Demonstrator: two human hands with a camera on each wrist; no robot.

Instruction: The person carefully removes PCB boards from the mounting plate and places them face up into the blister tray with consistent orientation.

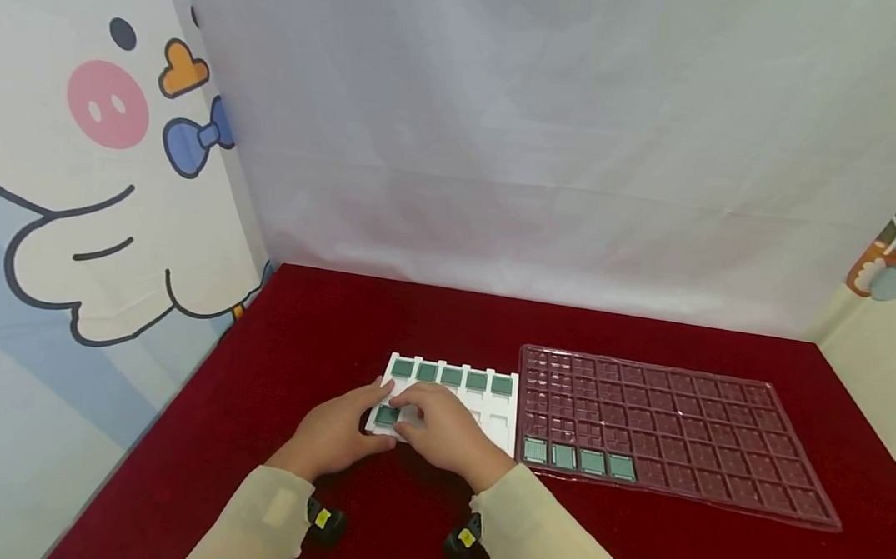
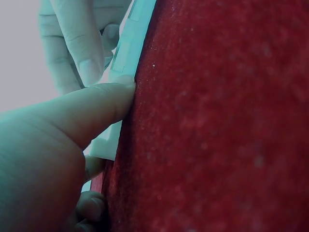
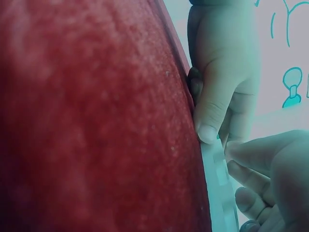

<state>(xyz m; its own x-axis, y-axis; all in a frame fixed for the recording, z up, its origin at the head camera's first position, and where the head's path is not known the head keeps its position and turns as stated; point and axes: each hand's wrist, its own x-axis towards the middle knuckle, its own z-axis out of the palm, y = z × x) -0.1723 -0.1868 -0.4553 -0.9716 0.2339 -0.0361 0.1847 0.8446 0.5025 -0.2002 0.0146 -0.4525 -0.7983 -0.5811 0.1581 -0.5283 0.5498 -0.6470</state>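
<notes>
A white slotted tray (image 1: 497,432) lies on the red cloth, a row of green square chips (image 1: 451,375) along its far side. My left hand (image 1: 340,429) holds its left end, the thumb (image 2: 113,94) along the near edge and the fingers at the far side. One more green chip (image 1: 387,416) sits at the tray's near left slot. Over it my right hand (image 1: 442,425) bends, index finger and thumb curled to the chip's right side in a pinch. In the left wrist view, the right thumb (image 2: 89,70) points down close beside the tray.
To the right, against the white tray, lies a clear plastic tray (image 1: 682,427) with many compartments. Several green chips (image 1: 579,459) sit in its near left row. A pale curtain (image 1: 536,150) closes off the back, and a cartoon-printed panel (image 1: 105,214) stands on the left.
</notes>
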